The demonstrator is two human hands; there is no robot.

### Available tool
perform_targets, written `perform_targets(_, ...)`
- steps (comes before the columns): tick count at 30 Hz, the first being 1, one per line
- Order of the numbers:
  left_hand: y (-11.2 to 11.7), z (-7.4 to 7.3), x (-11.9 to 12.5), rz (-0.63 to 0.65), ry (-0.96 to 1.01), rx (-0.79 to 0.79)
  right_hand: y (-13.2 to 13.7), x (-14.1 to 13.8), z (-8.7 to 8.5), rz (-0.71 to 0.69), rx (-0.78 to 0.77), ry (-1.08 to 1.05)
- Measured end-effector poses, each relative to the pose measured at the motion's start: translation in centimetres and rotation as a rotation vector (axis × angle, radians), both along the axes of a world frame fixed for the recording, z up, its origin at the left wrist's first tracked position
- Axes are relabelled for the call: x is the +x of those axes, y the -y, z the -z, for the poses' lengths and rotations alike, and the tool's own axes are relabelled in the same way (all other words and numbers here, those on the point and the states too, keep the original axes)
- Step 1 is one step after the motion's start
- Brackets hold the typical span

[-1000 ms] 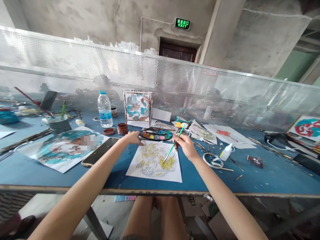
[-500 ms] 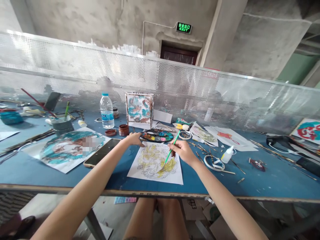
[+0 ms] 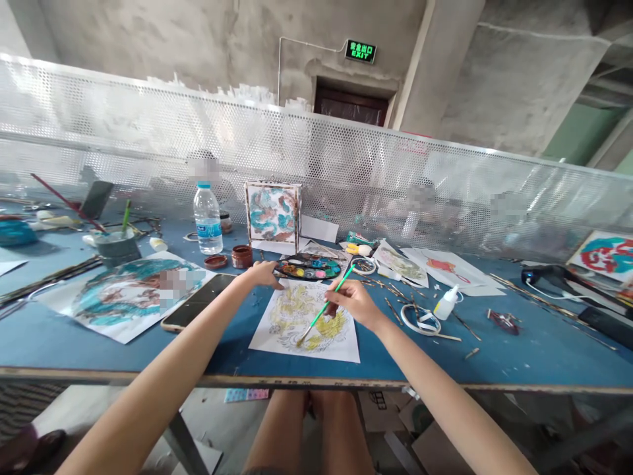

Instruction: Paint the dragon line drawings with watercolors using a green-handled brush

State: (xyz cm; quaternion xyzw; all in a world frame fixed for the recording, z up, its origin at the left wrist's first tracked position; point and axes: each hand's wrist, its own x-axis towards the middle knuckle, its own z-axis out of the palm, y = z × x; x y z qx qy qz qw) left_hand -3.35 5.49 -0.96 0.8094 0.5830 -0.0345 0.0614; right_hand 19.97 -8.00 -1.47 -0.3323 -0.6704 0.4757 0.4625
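A green-handled paintbrush (image 3: pixel 321 311) is pinched in my right hand (image 3: pixel 355 302), its tip low on a sheet of line drawing (image 3: pixel 270 335) partly coloured yellow. My left hand (image 3: pixel 266 273) rests at the sheet's upper left corner, thumb and fingers apart, with the fingers by the left end of the paint palette (image 3: pixel 309 272). Several colours of paint fill the dark palette, just behind the sheet. Left of it stands an open jar of brown paint (image 3: pixel 242 256), and its lid (image 3: pixel 215 262) lies alongside.
A phone (image 3: pixel 200 302) and a teal-and-brown painting (image 3: pixel 99 310) lie on the left, with a brush pot (image 3: pixel 117 247) behind. A water bottle (image 3: pixel 208 221) and a framed painting (image 3: pixel 271 214) stand at the back. To the right are a glue bottle (image 3: pixel 446 305), a white ring (image 3: pixel 420 321) and scattered twigs.
My right hand has shifted slightly left, carrying the paintbrush tip leftward and down across the drawing. My left hand keeps its place at the corner. The view has tilted slightly.
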Motion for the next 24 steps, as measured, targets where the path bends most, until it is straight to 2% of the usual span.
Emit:
perform_targets(5, -0.2, 0.3, -0.1, 0.008, 0.016, 0.011, 0.0, 0.0, -0.1, 0.112, 0.035, 0.009)
perform_targets(10, -0.3, 0.5, -0.2, 0.002, 0.040, 0.015, 0.2, -0.3, -0.1, -0.002, -0.002, 0.033)
perform_targets(15, -0.5, 0.6, -0.1, 0.017, 0.045, 0.004, 0.2, 0.0, -0.3, 0.128, 0.061, 0.014)
perform_targets(19, -0.9, 1.0, 0.0, 0.015, 0.076, 0.047, 0.2, 0.2, -0.4, 0.005, 0.015, 0.039)
perform_targets(21, -1.0, 1.2, -0.1, 0.014, 0.103, 0.079, 0.1, 0.3, -0.4, 0.060, 0.059, 0.093)
perform_targets(24, -1.0, 1.2, -0.1, 0.013, 0.072, 0.085, 0.0, 0.7, -0.4, 0.163, 0.131, 0.057)
